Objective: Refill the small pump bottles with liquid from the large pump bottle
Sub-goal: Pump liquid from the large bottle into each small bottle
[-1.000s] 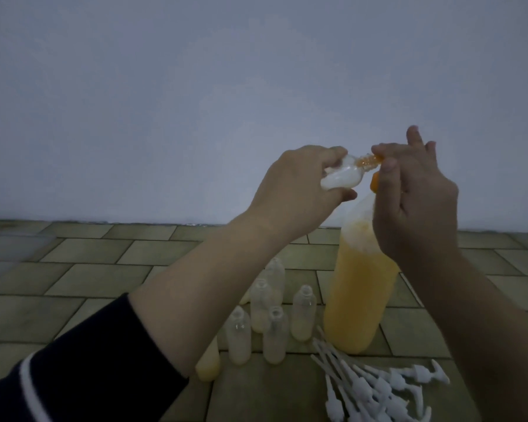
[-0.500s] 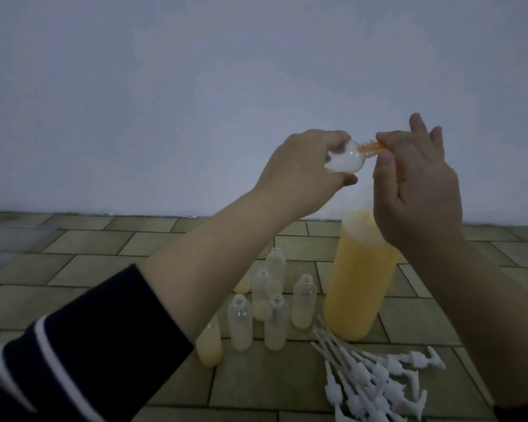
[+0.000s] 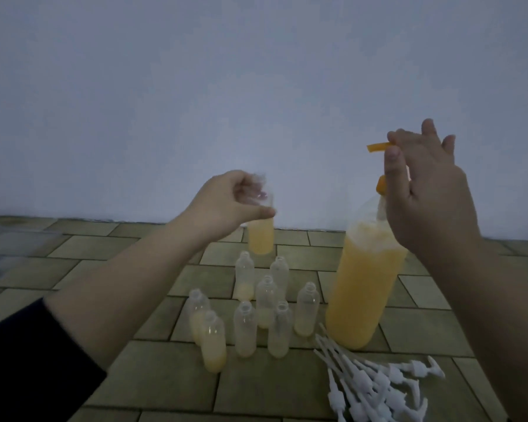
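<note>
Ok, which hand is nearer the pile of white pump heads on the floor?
Right. The right hand is up at the large bottle's orange pump, above the pump heads; the left hand holds a small bottle farther left.

My left hand [image 3: 226, 205] grips a small bottle [image 3: 260, 231], upright and part-filled with orange liquid, above a cluster of open bottles [image 3: 264, 312] on the tiled floor [image 3: 73, 263]. My right hand [image 3: 424, 190] rests on the orange pump [image 3: 378, 147] of the large bottle [image 3: 363, 287]. White pump tops [image 3: 375, 385] lie near the floor's front edge.
</note>
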